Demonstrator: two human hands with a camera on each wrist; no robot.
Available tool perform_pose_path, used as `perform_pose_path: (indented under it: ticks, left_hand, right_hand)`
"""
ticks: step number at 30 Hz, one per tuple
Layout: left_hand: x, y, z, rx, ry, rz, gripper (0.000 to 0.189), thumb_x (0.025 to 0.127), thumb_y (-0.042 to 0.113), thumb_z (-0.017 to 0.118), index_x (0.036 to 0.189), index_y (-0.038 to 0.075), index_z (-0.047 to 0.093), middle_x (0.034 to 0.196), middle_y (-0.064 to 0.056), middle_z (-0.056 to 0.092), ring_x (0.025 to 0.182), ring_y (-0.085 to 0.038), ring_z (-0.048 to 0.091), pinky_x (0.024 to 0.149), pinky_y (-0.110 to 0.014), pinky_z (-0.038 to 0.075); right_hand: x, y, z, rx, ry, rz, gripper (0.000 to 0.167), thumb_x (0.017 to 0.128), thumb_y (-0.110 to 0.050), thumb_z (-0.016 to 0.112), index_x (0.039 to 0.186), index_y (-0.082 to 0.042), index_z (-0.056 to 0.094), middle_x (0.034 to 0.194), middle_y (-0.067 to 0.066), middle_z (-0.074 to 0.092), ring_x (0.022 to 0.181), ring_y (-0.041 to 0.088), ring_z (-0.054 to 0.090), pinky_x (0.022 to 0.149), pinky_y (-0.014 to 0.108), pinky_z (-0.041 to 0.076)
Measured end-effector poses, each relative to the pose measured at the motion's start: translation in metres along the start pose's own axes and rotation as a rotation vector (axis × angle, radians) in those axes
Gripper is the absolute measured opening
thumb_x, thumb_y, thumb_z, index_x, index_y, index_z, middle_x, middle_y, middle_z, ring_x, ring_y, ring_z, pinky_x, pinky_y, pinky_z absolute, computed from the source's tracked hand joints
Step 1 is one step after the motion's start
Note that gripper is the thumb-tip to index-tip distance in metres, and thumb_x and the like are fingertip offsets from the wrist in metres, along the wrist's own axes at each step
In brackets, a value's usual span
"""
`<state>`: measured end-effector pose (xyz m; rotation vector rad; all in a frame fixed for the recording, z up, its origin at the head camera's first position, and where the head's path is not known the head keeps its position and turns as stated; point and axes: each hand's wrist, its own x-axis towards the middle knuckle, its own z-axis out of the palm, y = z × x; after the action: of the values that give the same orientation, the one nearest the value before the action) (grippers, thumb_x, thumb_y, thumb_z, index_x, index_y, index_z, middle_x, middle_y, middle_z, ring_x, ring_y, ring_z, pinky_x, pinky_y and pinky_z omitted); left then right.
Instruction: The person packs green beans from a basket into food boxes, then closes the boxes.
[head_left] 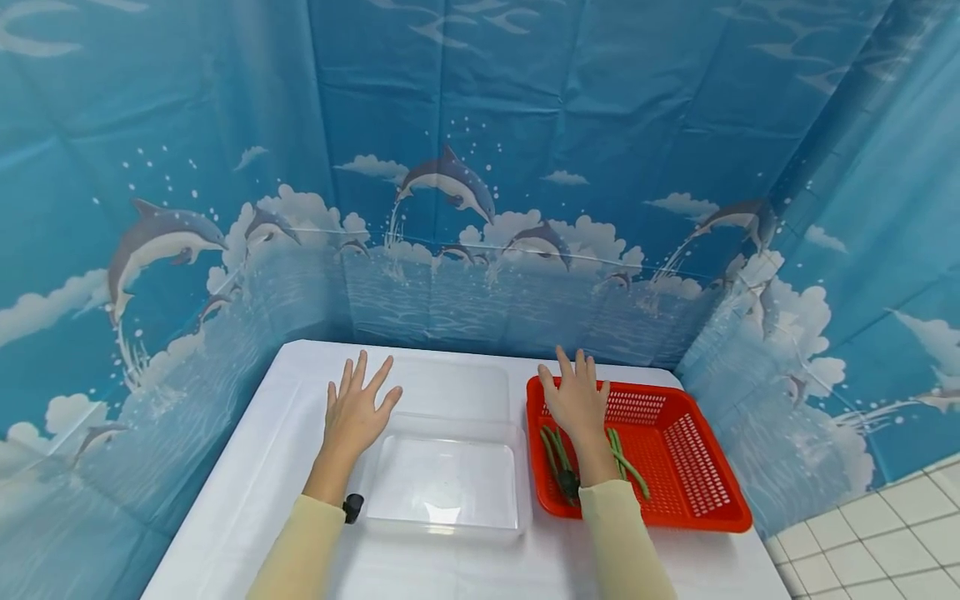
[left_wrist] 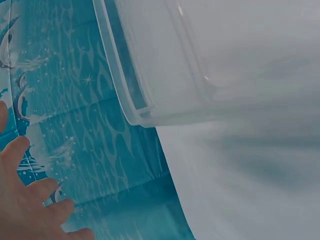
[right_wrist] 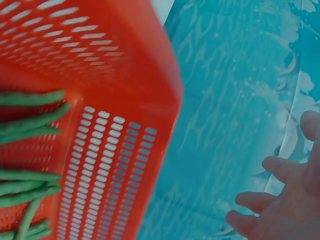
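My left hand (head_left: pixel 358 417) is raised with its fingers spread, above the left side of a clear plastic container (head_left: pixel 450 527). Nothing is in its grasp; in the left wrist view the fingers (left_wrist: pixel 42 189) stand apart from the container's rim (left_wrist: pixel 135 117). Over the left part of a red plastic basket (head_left: pixel 678 500) my right hand (head_left: pixel 576 400) is held up, fingers spread and holding nothing. Green beans (head_left: pixel 633 477) lie in the basket, partly hidden by that hand and wrist. The right wrist view shows several beans (right_wrist: pixel 30 187) in small groups beside the slotted wall.
A white-covered table (head_left: pixel 247 483) carries both containers. Behind the clear container lies another clear, flat piece (head_left: pixel 450 387), faint against the white. A blue dolphin-print curtain (head_left: pixel 480 308) encloses the table's back and sides. White tiles (head_left: pixel 870 533) show at lower right.
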<state>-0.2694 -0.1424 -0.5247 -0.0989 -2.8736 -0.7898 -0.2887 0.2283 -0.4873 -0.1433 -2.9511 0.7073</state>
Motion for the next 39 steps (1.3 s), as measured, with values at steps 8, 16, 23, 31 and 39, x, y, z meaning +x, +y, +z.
perform_pose_path:
  ticks: [8, 16, 23, 31, 39]
  left_hand:
    - [-0.02, -0.007, -0.001, -0.03, -0.011, -0.003, 0.067, 0.108, 0.058, 0.048, 0.168, 0.033, 0.032, 0.18, -0.015, 0.01, 0.167, -0.045, 0.003, 0.129, -0.079, 0.007]
    - [-0.038, -0.014, 0.013, -0.109, 0.001, -0.024, 0.064, 0.108, 0.055, 0.051, 0.165, 0.03, 0.039, 0.178, -0.018, 0.018, 0.165, -0.048, 0.012, 0.127, -0.079, 0.015]
    - [-0.051, -0.029, 0.04, -0.319, -0.025, -0.082, 0.059, 0.108, 0.058, 0.049, 0.162, 0.033, 0.045, 0.177, -0.014, 0.026, 0.162, -0.048, 0.025, 0.12, -0.082, 0.029]
    - [-0.059, -0.041, 0.062, -0.505, -0.037, -0.12, 0.056, 0.109, 0.054, 0.049, 0.158, 0.027, 0.051, 0.174, -0.016, 0.033, 0.161, -0.046, 0.028, 0.126, -0.071, 0.03]
    - [-0.062, -0.048, 0.071, -0.571, -0.08, -0.184, 0.056, 0.109, 0.058, 0.047, 0.156, 0.028, 0.054, 0.174, -0.01, 0.036, 0.162, -0.042, 0.029, 0.129, -0.067, 0.029]
  right_hand:
    - [-0.003, 0.02, -0.003, 0.001, -0.033, 0.034, 0.074, 0.11, -0.059, 0.033, 0.172, -0.022, 0.018, 0.179, 0.024, 0.005, 0.166, 0.046, 0.001, 0.127, 0.081, 0.001]
    - [-0.005, 0.046, -0.007, -0.003, -0.038, 0.058, 0.075, 0.11, -0.061, 0.03, 0.172, -0.019, 0.018, 0.177, 0.026, 0.01, 0.165, 0.048, 0.007, 0.128, 0.08, 0.006]
    - [-0.01, 0.071, -0.011, 0.006, -0.061, 0.104, 0.076, 0.111, -0.057, 0.033, 0.171, -0.013, 0.019, 0.174, 0.033, 0.015, 0.161, 0.053, 0.018, 0.128, 0.076, 0.021]
    - [-0.011, 0.097, -0.018, 0.039, -0.109, 0.182, 0.076, 0.112, -0.053, 0.035, 0.171, -0.009, 0.015, 0.173, 0.032, 0.018, 0.159, 0.054, 0.023, 0.123, 0.078, 0.028]
    - [-0.005, 0.123, -0.027, 0.036, -0.142, 0.231, 0.07, 0.11, -0.043, 0.048, 0.162, 0.001, 0.035, 0.16, 0.035, 0.043, 0.139, 0.057, 0.051, 0.112, 0.07, 0.047]
